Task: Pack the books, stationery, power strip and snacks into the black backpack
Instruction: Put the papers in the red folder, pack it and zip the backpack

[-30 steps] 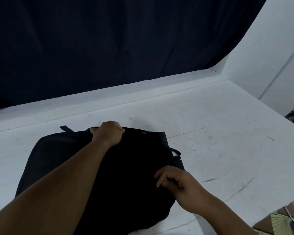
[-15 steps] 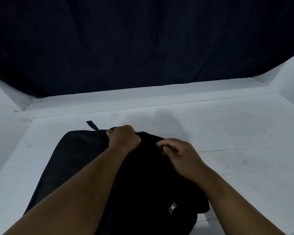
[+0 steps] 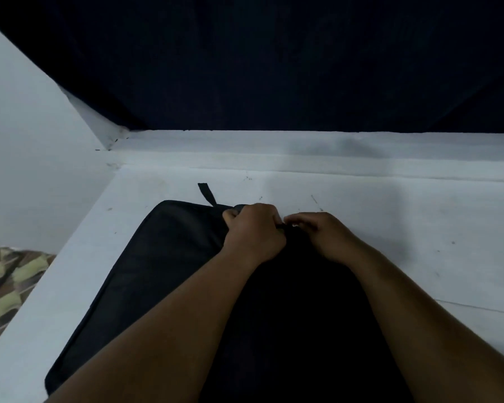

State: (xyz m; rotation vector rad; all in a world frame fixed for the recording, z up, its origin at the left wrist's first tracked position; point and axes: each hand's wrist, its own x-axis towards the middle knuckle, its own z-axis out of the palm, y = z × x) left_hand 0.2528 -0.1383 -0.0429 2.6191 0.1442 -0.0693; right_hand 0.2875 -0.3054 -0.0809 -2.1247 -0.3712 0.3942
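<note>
The black backpack (image 3: 163,257) lies flat on the white table (image 3: 419,228), its top end pointing away from me. My left hand (image 3: 253,231) grips the fabric at the bag's top edge, fingers curled round it. Just to its right, my right hand (image 3: 317,231) pinches a small zipper pull at the top of the bag; a glint of metal shows between the fingers. A short black strap (image 3: 205,193) sticks out from the top edge. No books, stationery, power strip or snacks are in view.
A dark blue curtain (image 3: 274,68) hangs behind the table's raised back ledge (image 3: 303,152). A white wall panel (image 3: 26,141) stands at the left. A patterned green and brown floor (image 3: 6,286) shows past the table's left edge.
My right hand has travelled from the bag's right side up along its edge to the top, meeting my left hand. The camera view has swung to the left.
</note>
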